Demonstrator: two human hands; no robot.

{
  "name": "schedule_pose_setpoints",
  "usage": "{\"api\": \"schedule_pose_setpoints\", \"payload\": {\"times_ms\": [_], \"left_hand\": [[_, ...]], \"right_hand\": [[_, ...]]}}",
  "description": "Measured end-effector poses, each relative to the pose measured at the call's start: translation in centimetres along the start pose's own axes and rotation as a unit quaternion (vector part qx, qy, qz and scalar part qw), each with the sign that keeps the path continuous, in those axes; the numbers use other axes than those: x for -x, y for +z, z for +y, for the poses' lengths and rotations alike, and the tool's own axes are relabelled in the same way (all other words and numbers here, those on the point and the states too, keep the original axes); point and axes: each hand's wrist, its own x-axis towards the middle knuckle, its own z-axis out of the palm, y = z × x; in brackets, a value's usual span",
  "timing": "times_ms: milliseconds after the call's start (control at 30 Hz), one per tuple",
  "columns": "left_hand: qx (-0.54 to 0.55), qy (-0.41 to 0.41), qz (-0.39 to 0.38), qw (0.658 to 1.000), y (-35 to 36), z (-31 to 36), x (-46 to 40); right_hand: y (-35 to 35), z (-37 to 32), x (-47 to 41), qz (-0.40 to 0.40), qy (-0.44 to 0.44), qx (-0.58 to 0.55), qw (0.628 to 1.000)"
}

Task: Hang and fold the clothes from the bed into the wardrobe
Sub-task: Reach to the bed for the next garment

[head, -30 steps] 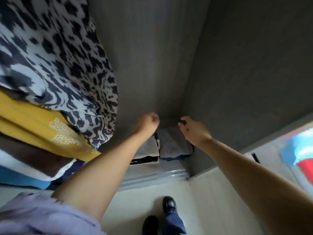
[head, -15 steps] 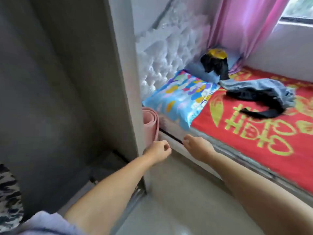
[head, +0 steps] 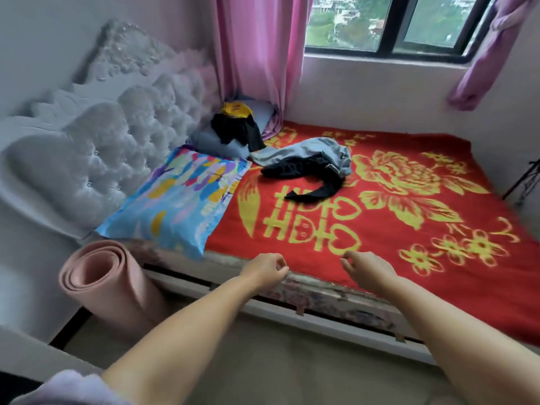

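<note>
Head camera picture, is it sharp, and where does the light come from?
Head view: daylight enters through the window; wide-angle bending curves the bed edge; motion blur softens the headboard and rolled mat; both hands stay fairly clear.

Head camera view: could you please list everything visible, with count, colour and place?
Blanket: one, red with yellow, covering the bed.
Clothes heap: one, grey-blue and black, mid-blanket.
Clothes bundle: one, black and yellow, on grey pillow.
Patterned pillow: one, blue multicolour, by headboard.
Rolled mat: one, pink, beside bed.
Curtains: pink, at window.
Left hand, right hand: empty, above the bed's edge.
</note>
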Motion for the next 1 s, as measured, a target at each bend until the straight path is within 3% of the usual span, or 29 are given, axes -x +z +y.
{"api": "schedule_pose_setpoints", "payload": {"times_ms": [267,533,733,1000], "left_hand": [[-0.024,0.001,-0.011,1.000,-2.7,1.0,-13.2],[-0.039,0.005,-0.081,0.996,-3.4,1.9,-30.9],[-0.093,-0.003,-0.144,0.985,-0.7,2.3,-41.9],[-0.085,-0.069,-0.167,0.980,5.1,1.3,-52.1]], "right_hand": [[-0.6,3.7,-9.6,-0.017,0.005,-0.030,0.999],[-1.4,11.1,-23.5,-0.038,0.101,-0.053,0.993],[2.3,16.3,-30.3,-0.094,0.153,-0.080,0.981],[7.4,21.6,-41.9,-0.148,0.120,-0.123,0.974]]}}
